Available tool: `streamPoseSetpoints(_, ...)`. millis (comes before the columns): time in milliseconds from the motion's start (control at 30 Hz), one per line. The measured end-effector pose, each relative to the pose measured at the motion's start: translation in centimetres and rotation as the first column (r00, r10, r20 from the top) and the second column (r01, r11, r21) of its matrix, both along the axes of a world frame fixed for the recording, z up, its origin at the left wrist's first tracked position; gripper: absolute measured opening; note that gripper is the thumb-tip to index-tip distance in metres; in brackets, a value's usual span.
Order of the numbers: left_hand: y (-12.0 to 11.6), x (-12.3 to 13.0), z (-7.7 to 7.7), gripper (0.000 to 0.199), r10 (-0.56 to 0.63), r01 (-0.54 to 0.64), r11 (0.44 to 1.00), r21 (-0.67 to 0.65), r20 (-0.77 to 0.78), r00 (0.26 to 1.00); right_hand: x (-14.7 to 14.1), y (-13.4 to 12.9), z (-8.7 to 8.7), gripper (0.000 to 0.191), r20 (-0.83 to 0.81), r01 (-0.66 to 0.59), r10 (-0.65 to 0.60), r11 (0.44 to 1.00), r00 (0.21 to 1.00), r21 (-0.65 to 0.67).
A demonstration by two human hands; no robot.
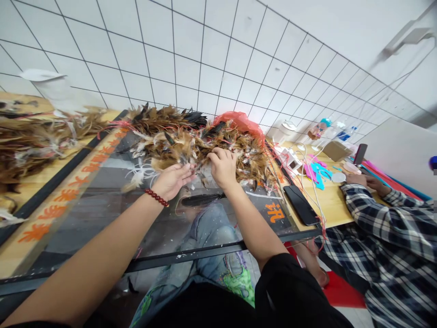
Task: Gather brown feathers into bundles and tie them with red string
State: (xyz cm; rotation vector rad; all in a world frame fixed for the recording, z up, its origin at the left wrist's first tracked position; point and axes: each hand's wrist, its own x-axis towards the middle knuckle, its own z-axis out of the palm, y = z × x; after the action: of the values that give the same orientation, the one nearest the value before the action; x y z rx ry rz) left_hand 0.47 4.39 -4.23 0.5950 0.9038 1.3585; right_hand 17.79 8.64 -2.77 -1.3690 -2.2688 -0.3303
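My left hand (175, 180), with a red bead bracelet (156, 197) at its wrist, is turned palm up. Its thumb and fingers come together at the base of some brown feathers (180, 148). Just to the right, my right hand (223, 168) reaches into the feather pile (252, 159), fingers bent down and closed among the plumes; their tips are partly hidden. White wispy feathers (138, 175) lie left of my left hand on the glass tabletop (112, 223). One long black feather (201, 199) rests below both hands.
A red plastic bag (241, 122) sits behind the pile. More feather strands (30, 146) lie far left. A black phone (301, 205), cables and pink and blue scraps (319, 173) are at right, beside a person in a plaid sleeve (372, 205). A tiled wall (191, 50) stands behind.
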Motion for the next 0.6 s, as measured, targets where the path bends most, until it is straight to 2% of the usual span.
streamPoseSetpoints(67, -0.1, 0.0, -0.1, 0.011, -0.111, 0.110, 0.994, -0.012, -0.024, 0.994, -0.1, -0.2, -0.1, 0.031, -0.003, -0.033, 0.033, 0.999, 0.999, 0.008)
streamPoseSetpoints(133, -0.1, -0.1, -0.2, 0.008, -0.110, 0.110, 0.994, -0.005, -0.038, 0.993, 0.0, -0.2, -0.3, 0.030, -0.025, -0.035, 0.035, 0.999, 0.999, 0.002)
streamPoseSetpoints(233, 0.2, -0.3, -0.1, 0.010, 0.048, -0.048, 0.999, 0.023, 0.003, 0.999, 0.5, 0.1, -0.8, 0.030, -0.061, 0.055, -0.058, 0.997, 0.996, -0.044)
streamPoseSetpoints(333, 0.4, -0.5, 0.3, 0.016, 0.159, -0.162, 0.987, 0.024, 0.088, 0.983, 0.5, 0.6, -1.5, 0.041, -0.154, 0.148, -0.163, 0.984, 0.975, -0.104)
streamPoseSetpoints(400, 0.4, -0.4, 0.5, 0.017, 0.184, -0.189, 0.982, 0.030, 0.112, 0.976, 0.0, 0.7, -1.8, 0.040, -0.330, 0.061, -0.127, 0.978, 0.935, -0.201)
streamPoseSetpoints(433, 0.4, -0.4, 0.6, 0.017, 0.188, -0.193, 0.980, 0.038, 0.108, 0.976, -0.5, 0.7, -1.9, 0.033, -0.453, -0.051, -0.083, 0.960, 0.887, -0.275)
streamPoseSetpoints(467, 0.3, -0.2, 0.6, 0.016, 0.187, -0.193, 0.980, 0.052, 0.093, 0.978, -1.0, 0.7, -2.0, 0.025, -0.586, -0.204, -0.040, 0.917, 0.809, -0.343)
streamPoseSetpoints(533, 0.2, 0.1, 0.4, 0.014, 0.160, -0.163, 0.983, 0.079, 0.043, 0.986, -2.1, 0.5, -2.1, 0.020, -0.811, -0.521, -0.014, 0.760, 0.585, -0.389)
streamPoseSetpoints(567, 0.1, 0.2, 0.3, 0.013, 0.137, -0.138, 0.987, 0.084, 0.015, 0.990, -2.5, 0.4, -2.1, 0.023, -0.882, -0.630, -0.037, 0.686, 0.469, -0.364)
streamPoseSetpoints(600, 0.1, 0.4, 0.2, 0.011, 0.116, -0.115, 0.990, 0.082, -0.008, 0.993, -2.8, 0.3, -2.1, 0.026, -0.928, -0.696, -0.071, 0.641, 0.365, -0.323)
